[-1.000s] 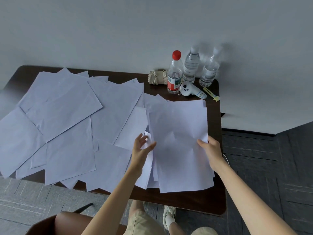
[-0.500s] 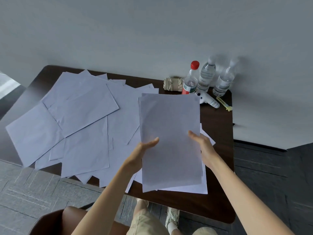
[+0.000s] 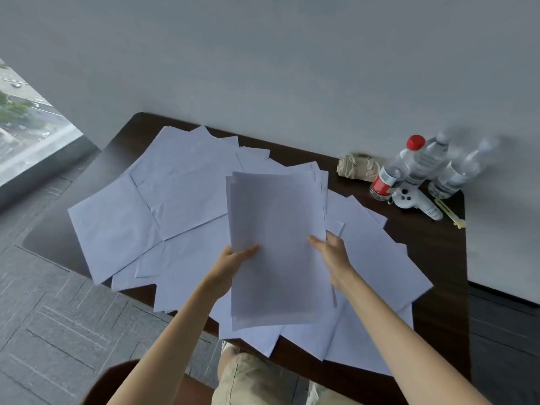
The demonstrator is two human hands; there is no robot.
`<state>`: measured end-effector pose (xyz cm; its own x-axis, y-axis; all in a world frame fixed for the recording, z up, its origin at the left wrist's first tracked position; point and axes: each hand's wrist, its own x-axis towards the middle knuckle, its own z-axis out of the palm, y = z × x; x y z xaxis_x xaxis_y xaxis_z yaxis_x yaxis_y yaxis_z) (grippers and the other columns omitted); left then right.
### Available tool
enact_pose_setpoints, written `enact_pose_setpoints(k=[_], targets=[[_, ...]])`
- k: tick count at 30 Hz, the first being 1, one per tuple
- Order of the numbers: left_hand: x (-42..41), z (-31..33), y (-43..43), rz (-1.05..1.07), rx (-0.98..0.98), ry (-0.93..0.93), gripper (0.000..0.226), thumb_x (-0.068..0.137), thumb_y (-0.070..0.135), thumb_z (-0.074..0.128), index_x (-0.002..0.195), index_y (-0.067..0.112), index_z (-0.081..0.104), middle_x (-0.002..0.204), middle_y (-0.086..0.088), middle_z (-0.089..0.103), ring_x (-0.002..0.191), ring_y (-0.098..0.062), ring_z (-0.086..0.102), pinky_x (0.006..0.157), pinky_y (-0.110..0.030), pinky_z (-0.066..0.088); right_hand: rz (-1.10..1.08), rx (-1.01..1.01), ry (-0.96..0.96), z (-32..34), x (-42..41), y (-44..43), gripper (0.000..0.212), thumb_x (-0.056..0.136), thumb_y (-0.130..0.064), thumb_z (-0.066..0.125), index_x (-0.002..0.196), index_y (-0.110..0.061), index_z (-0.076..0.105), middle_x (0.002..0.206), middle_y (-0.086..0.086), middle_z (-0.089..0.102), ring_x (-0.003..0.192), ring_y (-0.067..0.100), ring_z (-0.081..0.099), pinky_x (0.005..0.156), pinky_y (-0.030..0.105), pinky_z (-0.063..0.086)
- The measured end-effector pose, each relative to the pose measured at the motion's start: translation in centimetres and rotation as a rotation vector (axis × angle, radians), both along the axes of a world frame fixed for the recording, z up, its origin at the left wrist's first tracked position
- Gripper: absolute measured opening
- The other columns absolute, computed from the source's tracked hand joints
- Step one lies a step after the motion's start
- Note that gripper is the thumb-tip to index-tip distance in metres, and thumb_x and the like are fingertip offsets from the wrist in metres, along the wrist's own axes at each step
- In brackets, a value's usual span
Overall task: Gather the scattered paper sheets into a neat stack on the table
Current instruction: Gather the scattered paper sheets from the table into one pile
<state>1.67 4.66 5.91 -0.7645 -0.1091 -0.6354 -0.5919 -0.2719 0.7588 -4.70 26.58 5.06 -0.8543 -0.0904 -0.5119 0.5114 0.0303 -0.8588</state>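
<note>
The stack (image 3: 277,247), a few sheets roughly squared, is held tilted up in front of you, above the table (image 3: 444,252). Its top edges are slightly stepped, so it is not yet flush. Your left hand (image 3: 233,260) pinches the stack's left edge, thumb on the face and fingers hidden behind. Your right hand (image 3: 333,255) pinches the stack's right edge in the same way. Left of the stack, loose sheets (image 3: 122,226) lie overlapped at odd angles, some corners past the near table edge. Right of the stack and beneath it, further sheets (image 3: 377,258) fan out flat. Judged from this, the task is at an early-to-middle stage: only a small share of the paper is gathered, most remains scattered, and no finished pile rests on the table. Beyond the stack to the right stand three bottles (image 3: 423,165), with a beige bundle (image 3: 356,168) and a white controller (image 3: 415,201) just beside them.
</note>
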Motion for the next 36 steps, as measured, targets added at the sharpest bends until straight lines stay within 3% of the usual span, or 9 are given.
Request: enact_pose_setpoints(k=[7, 10, 16, 19, 26, 31, 32, 33, 36], targets=[[-5.2, -1.8, -12.6, -0.01, -0.071, -0.021, 0.011, 0.091, 0.01, 0.065, 0.094, 0.001, 0.072, 0.085, -0.014, 0.073, 0.069, -0.023, 0.071, 0.065, -0.033, 0.061, -0.026, 0.074, -0.073, -0.9, -3.8, -12.1, 0.02, 0.085, -0.013, 0.063, 0.091, 0.006, 0.062, 0.091, 0.018, 0.069, 0.079, 0.035, 0.062, 0.08, 0.04, 0.053], [-7.7, -2.4, -17.9, -0.026, -0.157, -0.036, 0.007, 0.09, 0.008, 0.067, 0.087, 0.004, 0.071, 0.071, -0.006, 0.073, 0.06, -0.018, 0.069, 0.058, -0.029, 0.059, -0.074, 0.119, -0.12, -1.4, -5.2, -17.4, 0.026, 0.082, -0.009, 0.065, 0.066, -0.008, 0.045, 0.066, 0.007, 0.042, 0.065, 0.019, 0.038, 0.059, 0.028, 0.031], [-13.0, -4.6, -26.6, -0.112, -0.436, 0.035, 0.011, 0.081, 0.009, 0.077, 0.089, 0.007, 0.069, 0.076, -0.008, 0.07, 0.063, -0.02, 0.065, 0.062, -0.033, 0.056, -0.149, 0.238, -0.248, -4.4, -6.7, -25.2, 0.025, 0.052, -0.027, 0.066, 0.069, -0.015, 0.053, 0.066, 0.005, 0.046, 0.064, 0.016, 0.041, 0.062, 0.03, 0.032], [-16.3, -5.6, -29.3, -0.245, -0.642, 0.102, 0.012, 0.083, 0.013, 0.077, 0.083, 0.008, 0.066, 0.07, -0.005, 0.064, 0.061, -0.017, 0.057, 0.06, -0.032, 0.047, -0.213, 0.308, -0.324, -4.8, -6.8, -28.0, 0.025, 0.055, -0.027, 0.069, 0.066, -0.017, 0.049, 0.063, 0.004, 0.045, 0.06, 0.015, 0.04, 0.062, 0.028, 0.033], [-23.4, -6.4, -30.5, -0.633, -0.92, 0.159, 0.016, 0.09, 0.03, 0.066, 0.087, 0.014, 0.066, 0.077, -0.007, 0.059, 0.075, -0.028, 0.056, 0.064, -0.036, 0.041, -0.37, 0.35, -0.395, -5.0, -7.3, -31.5, 0.023, 0.073, -0.009, 0.067, 0.052, -0.008, 0.057, 0.049, 0.006, 0.058, 0.048, 0.022, 0.053, 0.059, 0.035, 0.049], [-25.7, -7.4, -29.7, -0.838, -1.089, 0.265, 0.026, 0.092, 0.034, 0.064, 0.101, 0.01, 0.068, 0.112, -0.008, 0.051, 0.114, -0.027, 0.043, 0.074, -0.033, 0.036, -0.437, 0.404, -0.436, -6.2, -7.2, -32.1, 0.025, 0.073, -0.011, 0.068, 0.076, 0.012, 0.061, 0.066, 0.018, 0.051, 0.061, 0.031, 0.048, 0.064, 0.03, 0.045], [-25.9, -7.8, -29.6, -0.861, -1.097, 0.257, 0.028, 0.091, 0.035, 0.066, 0.105, 0.011, 0.067, 0.115, -0.008, 0.049, 0.118, -0.026, 0.041, 0.075, -0.033, 0.036, -0.461, 0.414, -0.435, -6.5, -7.2, -32.2, 0.023, 0.075, -0.009, 0.068, 0.073, 0.011, 0.058, 0.067, 0.022, 0.049, 0.104, 0.042, 0.055, 0.064, 0.03, 0.045], [-25.9, -7.9, -29.6, -0.892, -1.107, 0.246, 0.031, 0.09, 0.037, 0.066, 0.11, 0.012, 0.066, 0.118, -0.008, 0.047, 0.12, -0.026, 0.039, 0.075, -0.033, 0.036, -0.495, 0.407, -0.44, -6.7, -7.2, -32.4, 0.021, 0.074, -0.008, 0.07, 0.068, 0.003, 0.052, 0.067, 0.018, 0.046, 0.08, 0.009, 0.038, 0.063, 0.029, 0.043], [-25.7, -8.4, -29.4, -1.003, -1.171, 0.236, 0.048, 0.089, 0.041, 0.067, 0.125, 0.012, 0.055, 0.124, -0.009, 0.045, 0.121, -0.029, 0.04, 0.081, -0.037, 0.039, -0.701, 0.306, -0.506, -7.2, -7.6, -32.7, 0.025, 0.067, -0.008, 0.076, 0.076, -0.006, 0.053, 0.075, 0.01, 0.051, 0.062, 0.018, 0.044, 0.063, 0.036, 0.055]])
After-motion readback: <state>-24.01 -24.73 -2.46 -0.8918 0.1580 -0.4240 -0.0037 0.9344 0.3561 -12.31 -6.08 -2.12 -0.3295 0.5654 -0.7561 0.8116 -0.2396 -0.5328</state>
